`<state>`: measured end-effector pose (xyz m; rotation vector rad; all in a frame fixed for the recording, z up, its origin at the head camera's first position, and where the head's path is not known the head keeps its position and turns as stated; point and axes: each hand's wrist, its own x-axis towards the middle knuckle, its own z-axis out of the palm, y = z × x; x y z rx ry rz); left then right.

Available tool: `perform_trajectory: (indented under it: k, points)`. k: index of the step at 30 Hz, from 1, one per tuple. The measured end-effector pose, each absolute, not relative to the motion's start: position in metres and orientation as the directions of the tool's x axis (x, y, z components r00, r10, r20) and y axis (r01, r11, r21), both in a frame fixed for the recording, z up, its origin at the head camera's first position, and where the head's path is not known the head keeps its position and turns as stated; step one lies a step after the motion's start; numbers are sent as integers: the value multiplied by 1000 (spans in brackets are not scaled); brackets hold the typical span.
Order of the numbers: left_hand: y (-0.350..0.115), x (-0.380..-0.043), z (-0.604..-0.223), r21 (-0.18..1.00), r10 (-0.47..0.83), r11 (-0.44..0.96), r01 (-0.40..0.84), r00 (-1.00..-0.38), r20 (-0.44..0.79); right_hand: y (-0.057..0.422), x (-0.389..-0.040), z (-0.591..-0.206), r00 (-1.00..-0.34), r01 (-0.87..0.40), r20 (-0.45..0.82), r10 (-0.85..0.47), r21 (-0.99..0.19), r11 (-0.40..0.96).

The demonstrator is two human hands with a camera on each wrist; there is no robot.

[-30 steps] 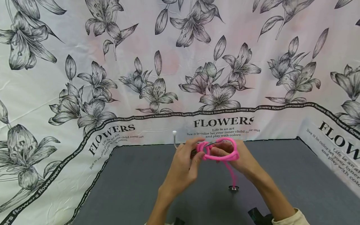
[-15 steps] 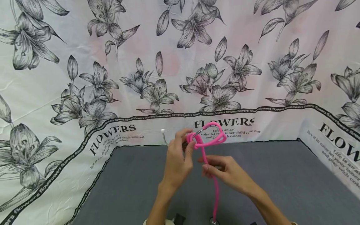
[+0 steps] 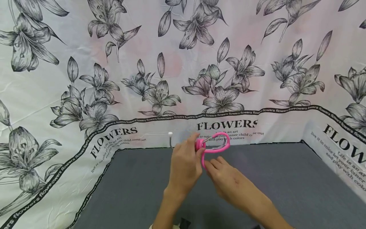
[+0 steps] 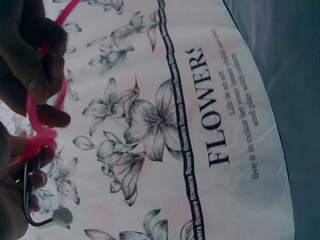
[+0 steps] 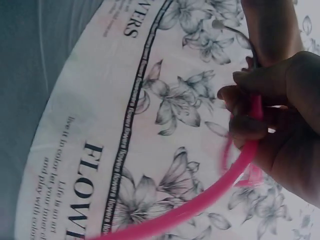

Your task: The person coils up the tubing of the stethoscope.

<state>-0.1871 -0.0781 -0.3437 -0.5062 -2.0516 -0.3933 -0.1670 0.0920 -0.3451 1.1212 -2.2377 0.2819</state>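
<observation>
With the clock centred on the coil I hold above the grey surface (image 3: 137,178), the white ear tip (image 3: 170,133) juts between nine and ten on its metal tube (image 3: 170,142). Around seven sits my left hand (image 3: 186,167), its fingers wrapped snugly round the stethoscope (image 3: 199,144) at that coil. A strand of pink tube (image 3: 203,160) drops toward six, and a loop (image 3: 227,144) stands out at three, looking smaller than a second ago. Between four and five is my right hand (image 3: 228,179), turned so its back now shows, the fingers pinching the strand just beneath the coil. From them, in the right wrist view, the free length (image 5: 200,202) sweeps toward eight. The disc end, dangling below half a second ago, is out of my sight. I judge the tube is being gathered in, with the free length not yet wound.
</observation>
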Motion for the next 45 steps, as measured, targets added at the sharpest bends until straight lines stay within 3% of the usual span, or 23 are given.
perform_trajectory:
  k: [2, 4, 11, 16, 21, 31, 40, 45]
  points:
    - [-77, -187, -344, 15, 244, 880, 475, -478, 844, 93, -166, -342, -398, -765, 629, -668, 175, 620]
    - [-76, -187, -346, -22, 278, 886, 464, -491, 825, 94, -167, -337, -365, -765, 654, -663, 196, 614]
    - [-76, -184, -350, -53, 334, 863, 503, -488, 806, 103, -181, -323, -356, -798, 789, -501, 23, 602]
    - [-76, -181, -349, -113, 393, 847, 519, -470, 790, 105, -193, -324, -335, -791, 826, -454, 16, 612]
    - [-77, -181, -350, -154, 454, 825, 543, -476, 753, 107, -197, -327, -362, -787, 809, -463, 1, 617]
    - [-85, -180, -348, -108, 502, 770, 629, -491, 712, 118, -205, -323, -356, -823, 808, -470, -33, 567]
    - [-86, -181, -350, 6, 519, 662, 749, -465, 718, 135, -218, -314, -421, -885, 772, -476, -233, 404]
    - [-89, -179, -351, 44, 510, 620, 783, -445, 736, 141, -230, -317, -409, -907, 757, -509, -277, 317]
